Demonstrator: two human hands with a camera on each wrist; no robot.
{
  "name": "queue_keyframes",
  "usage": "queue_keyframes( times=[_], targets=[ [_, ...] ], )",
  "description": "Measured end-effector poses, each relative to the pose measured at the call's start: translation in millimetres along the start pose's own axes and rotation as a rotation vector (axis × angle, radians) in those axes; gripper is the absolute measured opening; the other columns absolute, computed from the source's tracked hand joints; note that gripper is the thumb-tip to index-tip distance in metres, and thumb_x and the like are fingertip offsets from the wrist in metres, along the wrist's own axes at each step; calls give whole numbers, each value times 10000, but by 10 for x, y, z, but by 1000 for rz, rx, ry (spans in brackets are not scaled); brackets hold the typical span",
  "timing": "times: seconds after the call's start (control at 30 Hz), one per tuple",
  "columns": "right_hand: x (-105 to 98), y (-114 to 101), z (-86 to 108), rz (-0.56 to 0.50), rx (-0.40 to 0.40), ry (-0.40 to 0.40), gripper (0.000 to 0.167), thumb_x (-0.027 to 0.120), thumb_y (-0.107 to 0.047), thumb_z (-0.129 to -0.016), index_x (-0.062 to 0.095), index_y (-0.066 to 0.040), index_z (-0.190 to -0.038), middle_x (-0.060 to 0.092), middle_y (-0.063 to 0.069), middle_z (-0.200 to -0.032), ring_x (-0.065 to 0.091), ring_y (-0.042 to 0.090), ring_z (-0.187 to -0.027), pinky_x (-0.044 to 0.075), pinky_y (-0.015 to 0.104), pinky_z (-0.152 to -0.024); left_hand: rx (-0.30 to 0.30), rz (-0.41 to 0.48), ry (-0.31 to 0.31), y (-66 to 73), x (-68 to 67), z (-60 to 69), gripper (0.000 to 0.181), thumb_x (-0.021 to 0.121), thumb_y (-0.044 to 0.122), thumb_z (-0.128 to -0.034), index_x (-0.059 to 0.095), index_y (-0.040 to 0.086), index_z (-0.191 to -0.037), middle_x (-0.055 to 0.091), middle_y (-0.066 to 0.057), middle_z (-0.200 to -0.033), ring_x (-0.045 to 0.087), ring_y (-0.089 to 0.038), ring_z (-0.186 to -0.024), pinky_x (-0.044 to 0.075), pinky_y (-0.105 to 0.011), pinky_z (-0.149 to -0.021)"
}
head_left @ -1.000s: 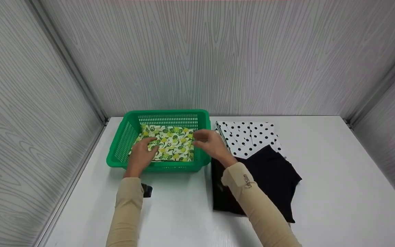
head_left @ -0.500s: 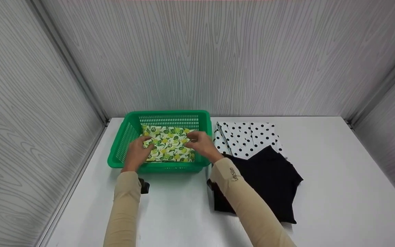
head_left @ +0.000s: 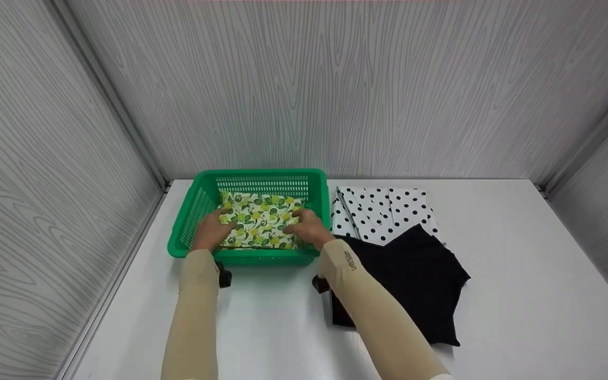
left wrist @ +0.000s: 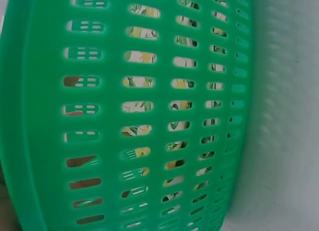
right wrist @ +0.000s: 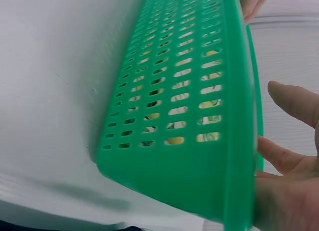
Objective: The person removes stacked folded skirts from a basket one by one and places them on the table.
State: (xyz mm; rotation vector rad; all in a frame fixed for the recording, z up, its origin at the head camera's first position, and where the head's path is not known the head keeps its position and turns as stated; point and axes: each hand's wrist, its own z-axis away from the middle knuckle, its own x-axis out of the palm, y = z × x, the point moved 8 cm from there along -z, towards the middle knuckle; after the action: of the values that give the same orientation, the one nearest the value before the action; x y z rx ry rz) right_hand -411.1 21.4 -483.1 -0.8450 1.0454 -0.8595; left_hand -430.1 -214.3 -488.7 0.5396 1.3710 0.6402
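Inside a green plastic basket (head_left: 262, 257) lies a folded cloth (head_left: 259, 219) with a lemon and leaf print. At the cloth's left side is my left hand (head_left: 212, 231), its fingers over the near left part. My right hand (head_left: 308, 228) is at the cloth's right side, thumb and fingers apart over the edge. Both hands reach over the basket's near wall, and neither visibly pinches the cloth. In the right wrist view the right thumb (right wrist: 294, 100) stands away from the fingers, whose ends the rim hides. Through the slots in the left wrist view the printed cloth (left wrist: 140, 57) shows.
Right of the basket a folded white cloth with black dots (head_left: 383, 214) lies on the white table (head_left: 520, 295). A black garment (head_left: 415, 285) overlaps its near edge, under my right forearm. Grey wood-patterned walls (head_left: 304, 95) enclose the back and sides.
Both hands have come lower, down to the printed cloth. The right hand has shifted left, inward from the basket's right rim. Basket and other cloths stay in place.
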Motion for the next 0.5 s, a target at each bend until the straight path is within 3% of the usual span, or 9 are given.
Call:
queue_keyframes(
  times=[0.27,0.5],
  targets=[
    [59,136,-124,-19,142,21,675,731,-165,-940,413,4,-1511,497,177,-1456,466,326,-1350,370,484,-1119,-79,-17,-90,-111,36,-57,711,572,221,-993,271,-98,-1553,299,-320,-1570,296,-481,-1432,311,-586,-1129],
    [119,214,-150,-68,226,-10,830,751,-148,-920,282,-64,-1601,372,144,-1585,310,334,-1470,247,501,-1186,-171,81,-235,-148,132,-15,830,536,256,-1015,44,-93,-1586,38,-337,-1629,75,-480,-1499,210,-581,-1176]
  ],
)
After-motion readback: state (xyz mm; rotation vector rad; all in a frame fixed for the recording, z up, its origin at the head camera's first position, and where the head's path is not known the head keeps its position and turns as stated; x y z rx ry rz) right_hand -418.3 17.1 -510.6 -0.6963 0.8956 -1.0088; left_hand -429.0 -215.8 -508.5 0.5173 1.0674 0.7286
